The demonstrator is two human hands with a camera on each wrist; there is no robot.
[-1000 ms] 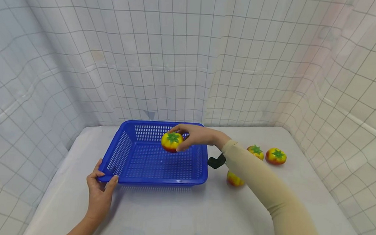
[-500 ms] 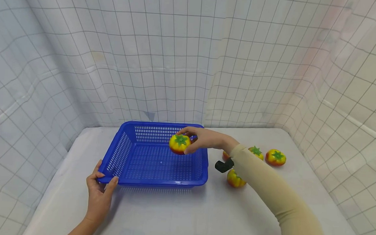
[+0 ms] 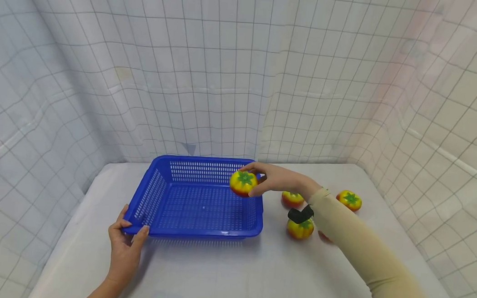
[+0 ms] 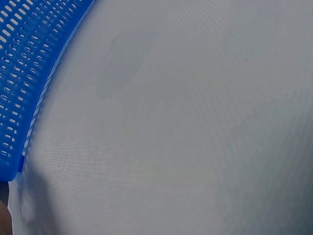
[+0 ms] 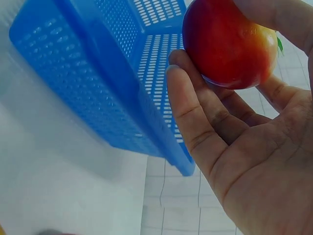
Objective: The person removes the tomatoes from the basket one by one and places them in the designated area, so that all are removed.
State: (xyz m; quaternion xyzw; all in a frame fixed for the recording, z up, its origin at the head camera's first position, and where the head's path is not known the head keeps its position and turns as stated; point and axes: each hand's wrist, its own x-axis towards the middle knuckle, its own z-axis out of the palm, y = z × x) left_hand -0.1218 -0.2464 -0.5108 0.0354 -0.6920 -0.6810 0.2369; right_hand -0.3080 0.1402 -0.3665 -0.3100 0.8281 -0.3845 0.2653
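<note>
My right hand (image 3: 277, 178) pinches a red-and-yellow toy tomato (image 3: 243, 184) with a green star-shaped leaf top, above the right end of a blue plastic basket (image 3: 196, 232). From below, in the right wrist view, the tomato's smooth red underside (image 5: 230, 44) shows between thumb and fingers, beside the basket's wall (image 5: 73, 83). My left hand (image 3: 124, 251) grips the basket's near left corner, thumb at the front rim and fingers round the side. The left wrist view catches the basket's slotted wall (image 4: 29, 73) and only a sliver of that hand.
Right of the basket lie more toy tomatoes: one near its side (image 3: 292, 199), one closer to me (image 3: 300, 229), one farther right (image 3: 349, 200), and another partly behind the sleeve (image 3: 352, 238). A black wrist mount (image 3: 301, 215) hangs under the right wrist. Gridded white curtains (image 3: 226, 75) enclose the white-covered table (image 3: 198, 274).
My right hand has carried the tomato to the right, from over the basket's middle to near its right rim. The left hand keeps its hold and the basket stays put.
</note>
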